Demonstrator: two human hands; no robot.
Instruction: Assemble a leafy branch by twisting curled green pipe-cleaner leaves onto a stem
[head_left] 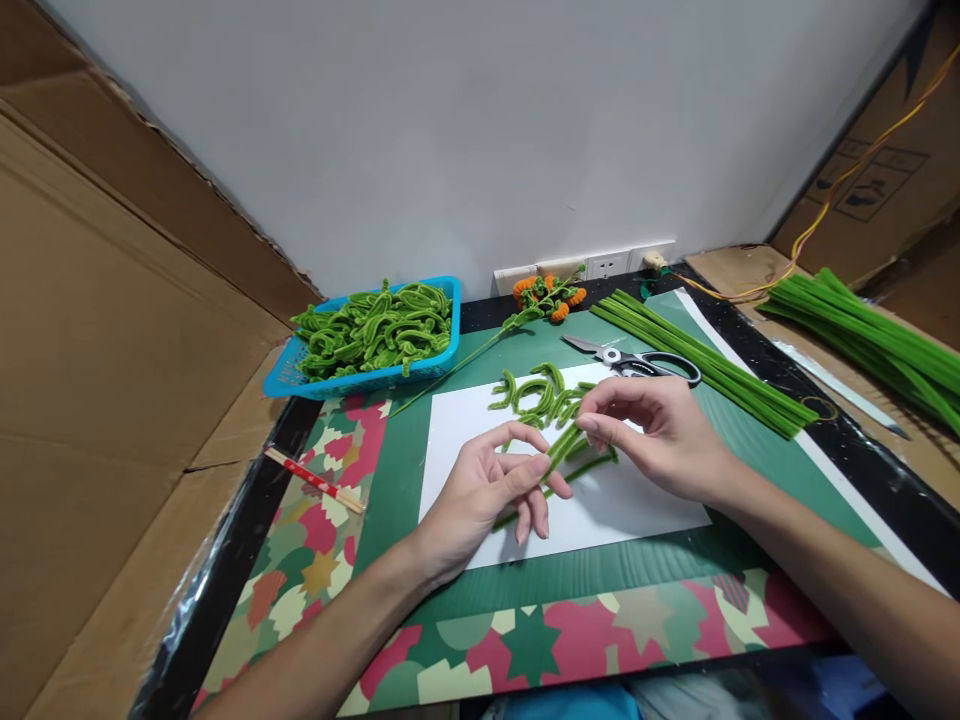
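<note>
Watching remotely, I have my left fingers (525, 477) pinched on a fuzzy green stem (562, 446), my right fingers (616, 432) closed at its far end. White paper (637, 515) lies beneath them, curled green pieces (556, 378) just beyond; scissors (612, 356) rest past the right fingers.

The rectangular white paper (626, 515) has room along its near edge. Curled green chenille pieces (556, 408) block its far edge's middle.
</note>
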